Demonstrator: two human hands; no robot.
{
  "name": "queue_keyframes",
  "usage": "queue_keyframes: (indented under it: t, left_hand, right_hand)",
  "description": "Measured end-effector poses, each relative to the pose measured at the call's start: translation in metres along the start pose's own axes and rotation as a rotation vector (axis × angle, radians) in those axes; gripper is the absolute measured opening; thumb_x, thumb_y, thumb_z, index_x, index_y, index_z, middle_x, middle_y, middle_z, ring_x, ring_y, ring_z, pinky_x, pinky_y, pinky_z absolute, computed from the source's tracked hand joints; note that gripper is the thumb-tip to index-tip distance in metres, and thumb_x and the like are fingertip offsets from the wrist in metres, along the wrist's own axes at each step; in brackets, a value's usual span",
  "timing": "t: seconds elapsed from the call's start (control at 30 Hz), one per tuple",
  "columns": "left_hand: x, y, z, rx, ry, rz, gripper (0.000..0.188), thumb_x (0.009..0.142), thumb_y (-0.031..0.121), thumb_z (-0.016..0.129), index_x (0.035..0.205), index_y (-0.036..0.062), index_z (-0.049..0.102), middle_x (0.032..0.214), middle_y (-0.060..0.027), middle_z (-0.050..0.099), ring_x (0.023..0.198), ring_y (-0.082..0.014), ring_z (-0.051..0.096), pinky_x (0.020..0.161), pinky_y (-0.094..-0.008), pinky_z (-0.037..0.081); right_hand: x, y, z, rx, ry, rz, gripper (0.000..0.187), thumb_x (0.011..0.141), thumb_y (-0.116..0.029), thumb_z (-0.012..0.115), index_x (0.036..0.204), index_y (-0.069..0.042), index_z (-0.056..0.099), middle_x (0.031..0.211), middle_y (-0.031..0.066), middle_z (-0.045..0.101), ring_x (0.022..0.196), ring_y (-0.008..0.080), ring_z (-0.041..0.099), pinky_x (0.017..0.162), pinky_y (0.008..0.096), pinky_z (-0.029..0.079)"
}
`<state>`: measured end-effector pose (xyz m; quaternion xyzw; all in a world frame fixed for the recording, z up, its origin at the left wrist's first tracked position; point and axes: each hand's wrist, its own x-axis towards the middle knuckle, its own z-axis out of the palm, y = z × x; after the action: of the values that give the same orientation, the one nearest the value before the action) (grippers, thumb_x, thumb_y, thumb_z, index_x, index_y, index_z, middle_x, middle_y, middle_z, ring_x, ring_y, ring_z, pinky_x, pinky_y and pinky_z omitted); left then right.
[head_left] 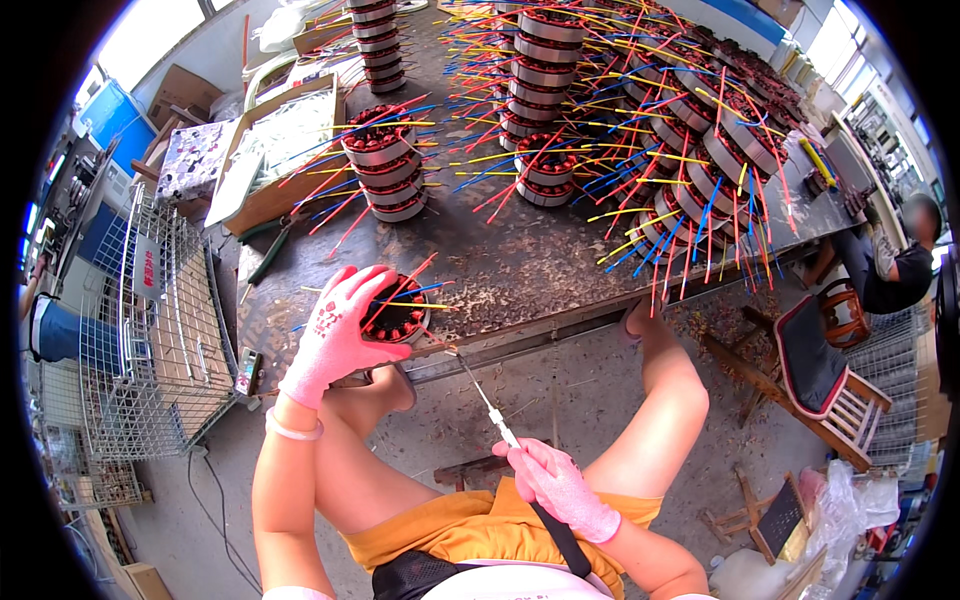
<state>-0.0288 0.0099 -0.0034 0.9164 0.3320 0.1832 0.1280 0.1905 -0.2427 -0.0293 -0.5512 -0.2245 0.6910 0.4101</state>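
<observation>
My left hand [338, 325], in a pink glove, spans a motor stator [412, 318] at the table's near edge. The fingers lie over its far left side and the thumb reaches the near rim. Red, yellow and blue wires stick out of this stator. In my gloved right hand [562, 487], closed over my lap, is a thin metal rod tool with a white collar [497, 416]. Its tip points up and left, close to the stator's right near side. Whether the tip touches a wire is too small to tell.
Stacked stators [385, 165] stand beyond my left hand, beside another stack [545, 80]. A large wired heap [700, 160] lies at right. Pliers [268, 252] and an open box [280, 140] are at left. A wire cage [160, 330], a chair [815, 365] and a seated person [900, 260] flank the table.
</observation>
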Motion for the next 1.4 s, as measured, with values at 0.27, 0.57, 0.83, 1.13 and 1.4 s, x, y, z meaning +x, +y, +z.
queue_keyframes:
  t: [0.27,0.57,0.83,1.13,1.4]
  left_hand:
    - [0.0,0.002,0.0,-0.001,0.004,-0.002,0.087,0.058,0.033,0.09,0.132,0.0069,0.055,0.134,-0.0149,0.057,0.125,-0.0344,0.052,0.116,-0.0482,0.032]
    - [0.0,0.001,0.0,0.007,-0.001,0.0,0.087,0.059,0.035,0.09,0.132,0.0065,0.055,0.134,-0.0149,0.057,0.125,-0.0343,0.052,0.116,-0.0483,0.032]
    - [0.0,0.0,-0.001,0.016,0.001,0.003,0.087,0.059,0.036,0.09,0.133,0.0063,0.055,0.135,-0.0153,0.057,0.125,-0.0353,0.052,0.116,-0.0482,0.033]
    - [-0.001,0.002,0.002,-0.004,-0.006,-0.031,0.087,0.059,0.032,0.09,0.134,0.0068,0.055,0.136,-0.0151,0.056,0.128,-0.0362,0.05,0.116,-0.0477,0.032]
    - [0.002,0.004,0.001,0.011,-0.027,-0.029,0.087,0.058,0.031,0.088,0.135,0.0058,0.054,0.138,-0.0149,0.055,0.129,-0.0363,0.05,0.118,-0.0488,0.03]
  right_hand:
    - [0.001,0.004,0.0,0.051,-0.006,-0.022,0.03,0.104,-0.022,0.051,0.122,0.0,0.06,0.068,-0.0045,0.043,0.056,0.0054,0.042,0.052,0.0221,0.037]
    - [-0.001,-0.004,0.002,-0.011,0.016,0.017,0.028,0.104,-0.021,0.05,0.12,0.0,0.06,0.068,-0.0046,0.043,0.056,0.0051,0.041,0.051,0.0217,0.036]
    - [0.001,0.001,0.001,0.024,0.001,-0.016,0.029,0.104,-0.022,0.05,0.121,0.0,0.06,0.069,-0.0044,0.044,0.056,0.0052,0.041,0.051,0.022,0.036]
    - [-0.003,-0.013,0.004,-0.038,0.005,0.003,0.03,0.104,-0.022,0.05,0.121,0.0,0.061,0.068,-0.0046,0.044,0.057,0.0046,0.04,0.053,0.0219,0.034]
    - [-0.001,-0.002,0.002,0.009,-0.002,-0.036,0.03,0.104,-0.022,0.049,0.12,0.0,0.062,0.067,-0.0033,0.046,0.056,0.005,0.041,0.055,0.0217,0.035]
